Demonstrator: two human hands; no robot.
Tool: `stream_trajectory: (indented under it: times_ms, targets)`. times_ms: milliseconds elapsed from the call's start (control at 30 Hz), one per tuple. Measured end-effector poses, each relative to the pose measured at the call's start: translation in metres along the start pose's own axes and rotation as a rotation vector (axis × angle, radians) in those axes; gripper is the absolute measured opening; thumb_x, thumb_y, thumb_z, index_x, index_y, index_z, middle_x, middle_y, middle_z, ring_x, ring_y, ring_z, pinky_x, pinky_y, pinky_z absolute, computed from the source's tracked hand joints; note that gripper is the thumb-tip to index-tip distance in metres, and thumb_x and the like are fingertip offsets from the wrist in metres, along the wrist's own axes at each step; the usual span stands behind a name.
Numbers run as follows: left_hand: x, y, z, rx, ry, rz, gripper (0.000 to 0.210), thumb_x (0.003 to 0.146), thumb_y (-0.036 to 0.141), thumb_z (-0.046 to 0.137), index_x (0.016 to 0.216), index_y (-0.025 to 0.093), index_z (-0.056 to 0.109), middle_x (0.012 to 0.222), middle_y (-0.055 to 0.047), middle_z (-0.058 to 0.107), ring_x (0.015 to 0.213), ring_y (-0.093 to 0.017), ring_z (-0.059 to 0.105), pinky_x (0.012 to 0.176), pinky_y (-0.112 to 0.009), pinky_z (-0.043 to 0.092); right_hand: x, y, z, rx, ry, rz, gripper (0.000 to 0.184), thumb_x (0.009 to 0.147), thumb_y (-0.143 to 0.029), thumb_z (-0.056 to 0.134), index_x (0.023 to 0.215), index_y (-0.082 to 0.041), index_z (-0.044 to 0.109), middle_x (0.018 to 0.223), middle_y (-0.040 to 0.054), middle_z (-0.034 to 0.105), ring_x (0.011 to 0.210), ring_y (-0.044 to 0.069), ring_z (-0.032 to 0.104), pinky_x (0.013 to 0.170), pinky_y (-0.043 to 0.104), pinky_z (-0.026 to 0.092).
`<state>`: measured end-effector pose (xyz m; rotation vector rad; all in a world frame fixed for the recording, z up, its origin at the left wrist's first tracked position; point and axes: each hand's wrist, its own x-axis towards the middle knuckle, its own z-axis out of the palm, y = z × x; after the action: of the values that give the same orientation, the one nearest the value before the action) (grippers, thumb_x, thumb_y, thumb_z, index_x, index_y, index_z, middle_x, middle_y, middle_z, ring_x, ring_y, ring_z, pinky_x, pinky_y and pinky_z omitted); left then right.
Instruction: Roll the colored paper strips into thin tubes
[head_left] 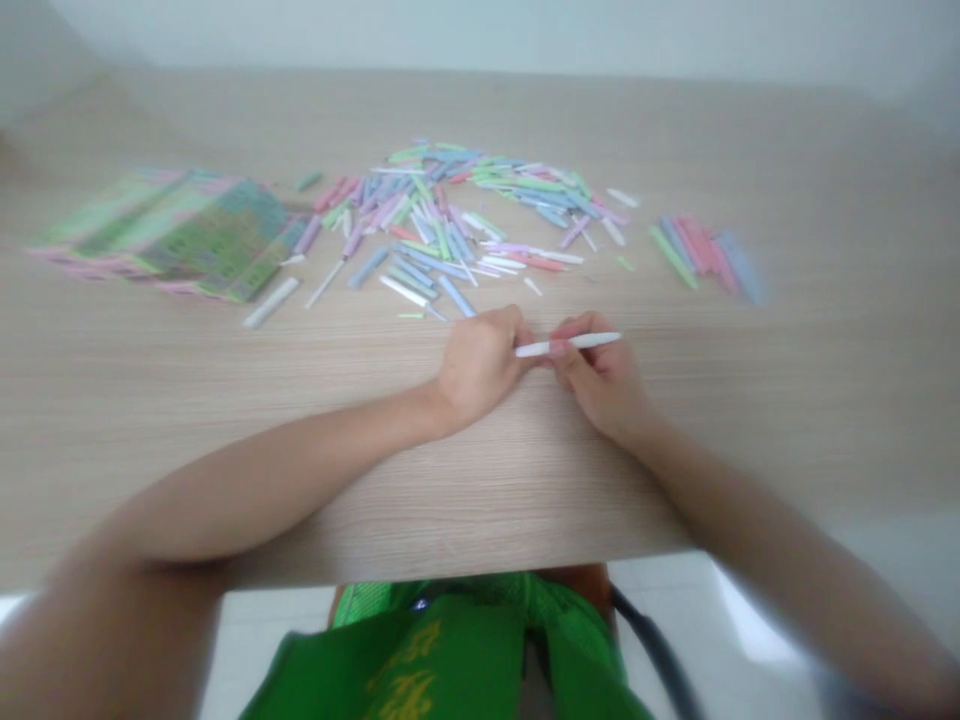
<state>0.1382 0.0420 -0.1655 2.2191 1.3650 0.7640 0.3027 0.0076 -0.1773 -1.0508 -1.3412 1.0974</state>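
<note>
Near the middle of the table's front half, my right hand (600, 375) pinches a slim white pen (595, 341) between thumb and fingers. The pen lies almost level, its tapered right end sticking out past the fingers. My left hand (484, 365) is closed just to the left, its back towards me. The pen's left end reaches the left thumb and index finger; whether they grip it is hard to tell. What the curled left fingers hold, if anything, is hidden.
Beyond my hands spreads a loose heap of pastel pen parts (450, 235). Green and pink printed packs (180, 235) are stacked at the left, with a white piece (271, 303) before them. Several coloured pens (701, 250) lie in a row at the right. The wooden table (480, 520) ends near my body.
</note>
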Motion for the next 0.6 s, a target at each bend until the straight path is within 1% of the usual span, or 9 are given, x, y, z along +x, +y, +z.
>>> stream_trajectory:
  times_ms: [100, 167, 200, 233, 267, 367, 467, 533, 600]
  targets:
    - [0.002, 0.002, 0.004, 0.100, 0.104, 0.053, 0.030, 0.084, 0.043, 0.072, 0.098, 0.016, 0.066, 0.097, -0.010, 0.071, 0.091, -0.024, 0.064, 0.079, -0.033, 0.048, 0.003, -0.001, 0.000, 0.066, 0.028, 0.020, 0.046, 0.076, -0.063, 0.076, 0.085, -0.023, 0.054, 0.054, -0.0089, 0.043, 0.044, 0.007, 0.033, 0.043, 0.025, 0.023]
    - [0.004, -0.001, 0.000, 0.154, 0.166, 0.116, 0.051, 0.078, 0.047, 0.078, 0.116, 0.016, 0.062, 0.114, -0.013, 0.069, 0.107, -0.028, 0.062, 0.086, -0.035, 0.050, 0.007, -0.001, -0.001, 0.126, 0.074, 0.044, 0.050, 0.074, -0.065, 0.077, 0.082, -0.023, 0.052, 0.051, -0.0106, 0.038, 0.043, 0.006, 0.031, 0.042, 0.024, 0.022]
    - [0.005, -0.005, -0.003, 0.174, 0.186, 0.165, 0.060, 0.077, 0.048, 0.079, 0.123, 0.016, 0.058, 0.122, -0.014, 0.067, 0.114, -0.028, 0.060, 0.090, -0.036, 0.050, 0.009, -0.002, -0.002, 0.158, 0.092, 0.059, 0.051, 0.073, -0.067, 0.077, 0.079, -0.023, 0.050, 0.051, -0.0109, 0.036, 0.042, 0.006, 0.029, 0.042, 0.024, 0.021]
    - [0.006, -0.009, -0.006, 0.192, 0.198, 0.225, 0.062, 0.079, 0.049, 0.077, 0.127, 0.016, 0.055, 0.126, -0.015, 0.065, 0.119, -0.029, 0.058, 0.093, -0.037, 0.050, 0.011, -0.003, -0.003, 0.190, 0.104, 0.072, 0.053, 0.072, -0.068, 0.076, 0.076, -0.023, 0.049, 0.052, -0.0109, 0.034, 0.042, 0.005, 0.027, 0.041, 0.024, 0.019]
    - [0.006, -0.014, -0.009, 0.210, 0.202, 0.295, 0.059, 0.083, 0.048, 0.074, 0.128, 0.016, 0.054, 0.127, -0.014, 0.065, 0.120, -0.028, 0.057, 0.095, -0.037, 0.050, 0.013, -0.004, -0.004, 0.222, 0.113, 0.083, 0.054, 0.072, -0.069, 0.075, 0.073, -0.023, 0.048, 0.053, -0.0106, 0.034, 0.041, 0.004, 0.026, 0.041, 0.024, 0.017]
    - [0.008, -0.026, -0.015, 0.278, 0.217, 0.523, 0.034, 0.098, 0.041, 0.055, 0.122, 0.017, 0.058, 0.115, -0.012, 0.069, 0.113, -0.023, 0.061, 0.091, -0.035, 0.051, 0.016, -0.007, -0.005, 0.311, 0.117, 0.125, 0.055, 0.074, -0.070, 0.074, 0.071, -0.022, 0.048, 0.056, -0.0094, 0.035, 0.040, 0.003, 0.024, 0.040, 0.024, 0.015]
    - [0.007, -0.027, -0.017, 0.355, 0.224, 0.671, 0.029, 0.104, 0.036, 0.044, 0.118, 0.018, 0.061, 0.104, -0.010, 0.072, 0.101, -0.020, 0.065, 0.082, -0.031, 0.051, 0.015, -0.009, -0.004, 0.362, 0.113, 0.153, 0.053, 0.073, -0.069, 0.075, 0.073, -0.022, 0.052, 0.057, -0.0093, 0.036, 0.040, 0.003, 0.024, 0.040, 0.023, 0.016]
    - [0.003, -0.022, -0.017, 0.369, 0.226, 0.657, 0.034, 0.105, 0.040, 0.040, 0.116, 0.018, 0.064, 0.098, -0.010, 0.073, 0.091, -0.018, 0.066, 0.076, -0.029, 0.049, 0.014, -0.009, -0.003, 0.357, 0.116, 0.141, 0.053, 0.073, -0.069, 0.075, 0.073, -0.022, 0.052, 0.057, -0.0092, 0.036, 0.041, 0.003, 0.024, 0.039, 0.024, 0.015]
    - [0.000, -0.014, -0.014, 0.303, 0.217, 0.538, 0.047, 0.104, 0.051, 0.036, 0.109, 0.016, 0.068, 0.089, -0.010, 0.072, 0.079, -0.017, 0.065, 0.070, -0.028, 0.046, 0.013, -0.007, -0.003, 0.328, 0.121, 0.100, 0.053, 0.074, -0.069, 0.075, 0.072, -0.022, 0.050, 0.056, -0.0091, 0.035, 0.041, 0.003, 0.024, 0.039, 0.024, 0.014]
